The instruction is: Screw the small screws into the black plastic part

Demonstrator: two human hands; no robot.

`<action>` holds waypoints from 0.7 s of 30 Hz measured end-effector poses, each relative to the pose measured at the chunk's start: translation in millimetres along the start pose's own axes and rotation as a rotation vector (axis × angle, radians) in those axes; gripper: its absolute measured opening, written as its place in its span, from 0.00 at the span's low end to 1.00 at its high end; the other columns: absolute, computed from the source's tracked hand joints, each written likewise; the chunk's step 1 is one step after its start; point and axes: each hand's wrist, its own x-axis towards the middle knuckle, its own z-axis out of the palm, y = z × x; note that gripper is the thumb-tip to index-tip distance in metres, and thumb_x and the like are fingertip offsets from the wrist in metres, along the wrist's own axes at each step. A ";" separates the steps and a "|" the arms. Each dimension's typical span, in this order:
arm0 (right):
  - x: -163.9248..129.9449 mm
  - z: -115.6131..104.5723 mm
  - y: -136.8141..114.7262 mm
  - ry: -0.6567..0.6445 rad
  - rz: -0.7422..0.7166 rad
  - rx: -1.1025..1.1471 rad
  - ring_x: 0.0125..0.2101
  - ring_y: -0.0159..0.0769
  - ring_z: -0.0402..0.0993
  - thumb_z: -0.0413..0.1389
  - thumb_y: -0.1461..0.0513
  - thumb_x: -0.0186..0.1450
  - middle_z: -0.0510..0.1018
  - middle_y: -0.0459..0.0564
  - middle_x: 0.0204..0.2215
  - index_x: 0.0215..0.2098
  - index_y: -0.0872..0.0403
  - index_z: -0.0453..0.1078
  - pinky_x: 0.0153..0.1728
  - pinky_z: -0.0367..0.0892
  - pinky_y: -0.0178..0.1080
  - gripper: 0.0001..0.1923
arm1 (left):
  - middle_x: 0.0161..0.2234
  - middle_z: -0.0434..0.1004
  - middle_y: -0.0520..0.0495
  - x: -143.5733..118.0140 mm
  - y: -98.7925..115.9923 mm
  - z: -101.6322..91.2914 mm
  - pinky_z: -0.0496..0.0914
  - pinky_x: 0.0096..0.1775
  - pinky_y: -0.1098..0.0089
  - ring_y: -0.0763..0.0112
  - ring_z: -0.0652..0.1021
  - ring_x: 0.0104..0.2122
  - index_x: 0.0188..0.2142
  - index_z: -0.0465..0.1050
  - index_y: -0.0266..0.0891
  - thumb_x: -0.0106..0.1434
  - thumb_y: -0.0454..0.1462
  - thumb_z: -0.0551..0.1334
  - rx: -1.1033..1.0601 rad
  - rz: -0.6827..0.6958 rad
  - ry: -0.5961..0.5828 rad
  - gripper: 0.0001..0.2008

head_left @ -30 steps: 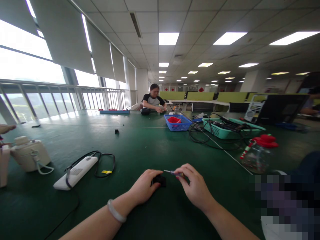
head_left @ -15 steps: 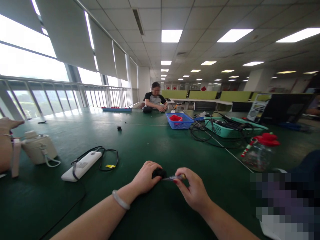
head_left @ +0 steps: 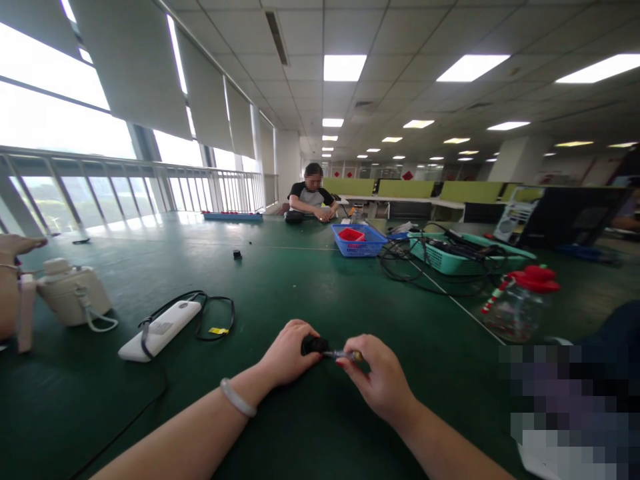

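On the green tabletop, my left hand is closed around a small black part whose exact kind I cannot make out. A screwdriver with a clear handle is pinched between the thumb and fingers of my right hand. Its shaft points left and its tip meets the right side of the black part. The fingers of my left hand hide part of the black piece.
To the left lie a white power bank with a black cable and a beige bottle. Ahead stand a blue basket, a green basket of cables, and a red-lidded jar. A person sits opposite.
My right hand and the screwdriver have shifted slightly left, closer to the black part. My left hand keeps its hold. The view has turned very little.
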 end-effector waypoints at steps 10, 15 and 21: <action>-0.6 3.3 -5.9 0.025 -0.171 -0.061 0.28 0.33 0.66 0.55 0.59 0.68 0.73 0.46 0.27 0.34 0.53 0.66 0.31 0.63 0.36 0.06 | 0.45 0.76 0.44 -0.2 -1.1 0.1 0.65 0.56 0.58 0.56 0.71 0.52 0.44 0.76 0.41 0.53 0.40 0.67 -0.031 -0.008 -0.019 0.17; -2.0 6.4 -14.2 -0.041 -0.263 -0.130 0.28 0.33 0.66 0.55 0.62 0.67 0.73 0.46 0.26 0.33 0.53 0.66 0.34 0.63 0.38 0.04 | 0.45 0.77 0.46 -1.2 -0.1 0.1 0.66 0.55 0.60 0.58 0.72 0.50 0.45 0.76 0.43 0.54 0.37 0.65 -0.039 -0.004 -0.028 0.17; -3.5 9.4 -24.9 -0.163 -0.292 -0.213 0.24 0.32 0.63 0.51 0.66 0.63 0.70 0.45 0.23 0.30 0.53 0.65 0.30 0.59 0.37 0.05 | 0.46 0.76 0.46 -2.7 0.9 -1.0 0.66 0.54 0.59 0.59 0.73 0.49 0.46 0.76 0.43 0.54 0.38 0.65 -0.042 -0.034 -0.034 0.17</action>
